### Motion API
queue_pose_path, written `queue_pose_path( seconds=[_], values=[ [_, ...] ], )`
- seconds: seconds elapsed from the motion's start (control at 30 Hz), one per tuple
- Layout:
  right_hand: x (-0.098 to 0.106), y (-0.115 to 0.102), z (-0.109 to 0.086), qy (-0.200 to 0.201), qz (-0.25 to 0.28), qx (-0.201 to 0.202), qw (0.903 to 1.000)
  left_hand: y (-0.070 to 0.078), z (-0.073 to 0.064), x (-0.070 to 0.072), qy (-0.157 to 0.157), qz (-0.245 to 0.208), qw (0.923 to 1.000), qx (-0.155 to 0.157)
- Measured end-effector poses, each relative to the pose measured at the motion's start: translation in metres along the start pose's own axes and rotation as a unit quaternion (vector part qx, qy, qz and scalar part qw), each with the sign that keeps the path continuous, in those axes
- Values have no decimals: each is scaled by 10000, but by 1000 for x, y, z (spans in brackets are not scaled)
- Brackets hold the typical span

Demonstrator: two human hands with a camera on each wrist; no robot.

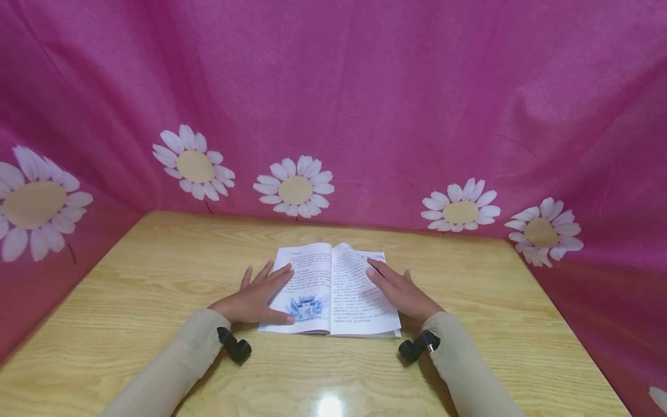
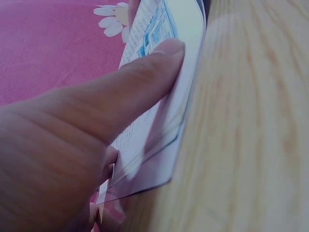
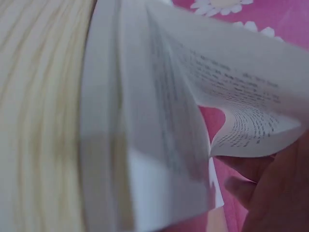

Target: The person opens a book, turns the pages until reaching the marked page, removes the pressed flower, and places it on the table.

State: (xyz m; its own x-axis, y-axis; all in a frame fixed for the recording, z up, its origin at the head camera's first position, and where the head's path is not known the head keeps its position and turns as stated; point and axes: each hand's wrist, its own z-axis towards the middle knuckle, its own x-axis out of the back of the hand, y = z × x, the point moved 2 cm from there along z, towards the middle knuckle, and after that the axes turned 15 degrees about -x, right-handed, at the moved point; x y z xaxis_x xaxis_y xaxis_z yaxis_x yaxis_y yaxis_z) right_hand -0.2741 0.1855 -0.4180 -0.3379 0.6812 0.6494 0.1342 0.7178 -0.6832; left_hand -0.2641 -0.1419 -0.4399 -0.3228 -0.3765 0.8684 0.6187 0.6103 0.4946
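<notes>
An open book (image 1: pixel 311 260) with printed text lies on the table, its spine running away from me. My left hand (image 1: pixel 252 301) rests on the left page with fingers spread. Its thumb (image 2: pixel 140 79) lies straight over the lower corner, beside a blue picture of a building (image 1: pixel 308 307). At the outer edge of the right page, my right hand (image 1: pixel 403 294) pinches a single book page (image 3: pixel 241 82). That page bows up and curls away from the leaves under it in the right wrist view. Part of the right hand's grip is hidden behind the paper.
The wooden table (image 1: pixel 333 370) extends around the book on all sides. A pink cloth (image 1: pixel 365 116) printed with white daisies hangs behind the table and along both sides. Small black devices (image 1: pixel 235 346) sit at both wrists, over beige sleeves.
</notes>
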Motion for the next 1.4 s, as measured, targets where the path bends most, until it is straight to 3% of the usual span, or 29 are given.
queue_pose_path(
  seconds=[0.1,0.23,0.43,0.5,0.6,0.67,0.77,1.0,1.1,1.27,1.4],
  values=[
    [-1,-5,-5,-623,1091,-490,9909,0,0,0,0,-5,10000,4],
    [-3,-11,-10,-1099,2390,-947,9601,-2,1,0,21,-10,10000,-21],
    [-3,-18,-12,-1190,2816,-591,9503,-2,0,0,34,36,9999,-96],
    [-3,-19,-12,-946,2526,-253,9626,-2,0,1,38,27,9999,-92],
    [-2,-22,-11,-285,1705,574,9833,-1,0,2,20,41,10000,-87],
    [-3,-24,-11,234,1131,1022,9880,-1,0,2,24,45,9999,-97],
    [-4,-25,-10,558,842,1234,9872,0,0,3,43,34,9999,-133],
    [-9,-26,-9,712,700,780,9919,1,-1,2,17,-7,9999,-102],
    [-12,-26,-11,652,349,741,9945,1,-1,2,0,-17,10000,-33],
    [-22,-31,-13,244,-227,1349,9903,1,-1,2,-8,-5,10000,-17],
    [-29,-37,-18,135,-424,1597,9862,0,-1,3,3,-85,9999,-105]
  ],
)
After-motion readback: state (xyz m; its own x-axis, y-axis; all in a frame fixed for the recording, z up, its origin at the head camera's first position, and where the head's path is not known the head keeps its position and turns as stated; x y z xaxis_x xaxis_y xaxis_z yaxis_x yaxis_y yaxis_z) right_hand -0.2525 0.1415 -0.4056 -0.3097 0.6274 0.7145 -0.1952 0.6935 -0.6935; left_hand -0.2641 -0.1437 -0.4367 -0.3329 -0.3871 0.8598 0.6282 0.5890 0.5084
